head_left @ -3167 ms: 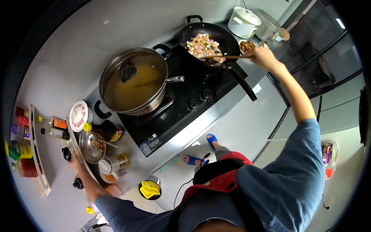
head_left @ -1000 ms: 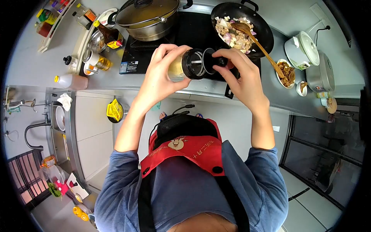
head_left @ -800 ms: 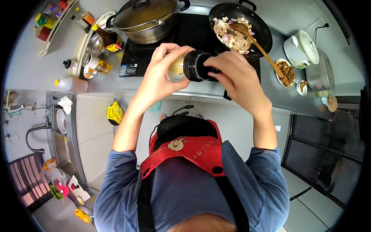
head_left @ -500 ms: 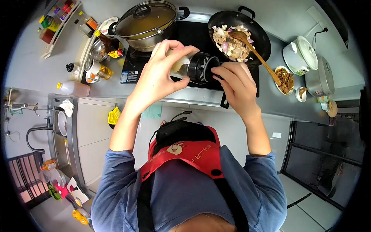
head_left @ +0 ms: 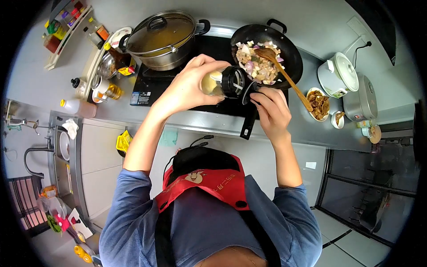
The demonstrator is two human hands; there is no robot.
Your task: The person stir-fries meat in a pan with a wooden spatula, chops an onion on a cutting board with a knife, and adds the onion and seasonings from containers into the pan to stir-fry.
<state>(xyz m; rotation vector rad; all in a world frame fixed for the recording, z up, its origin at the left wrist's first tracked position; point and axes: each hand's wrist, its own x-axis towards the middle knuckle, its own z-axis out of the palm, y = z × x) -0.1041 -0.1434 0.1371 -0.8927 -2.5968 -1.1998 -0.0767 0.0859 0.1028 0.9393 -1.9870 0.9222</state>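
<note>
My left hand (head_left: 191, 88) is wrapped around a clear seasoning jar (head_left: 212, 84), tipped on its side with its mouth toward the right. Pale yellowish contents show through its wall. A black collar (head_left: 232, 82) rings the jar's mouth. In the fingertips of my right hand (head_left: 273, 109) is the black lid (head_left: 249, 92), tilted away from the collar. Just beyond my hands is a black wok (head_left: 290, 49) of chopped onion and meat pieces (head_left: 257, 64). A wooden spatula (head_left: 291, 82) rests in it, its handle over the rim.
A lidded steel pot (head_left: 165, 38) stands on the black cooktop (head_left: 147, 84). To the right are a plate of brown sliced food (head_left: 319, 106), a small white bowl (head_left: 337, 120) and a white electric cooker (head_left: 339, 73). Bottles, including a dark sauce bottle (head_left: 121, 60), line the left counter.
The lid now stands tilted farther from the collar, and more of the jar's mouth shows. Both hands keep their hold; the whole view has shifted slightly.
</note>
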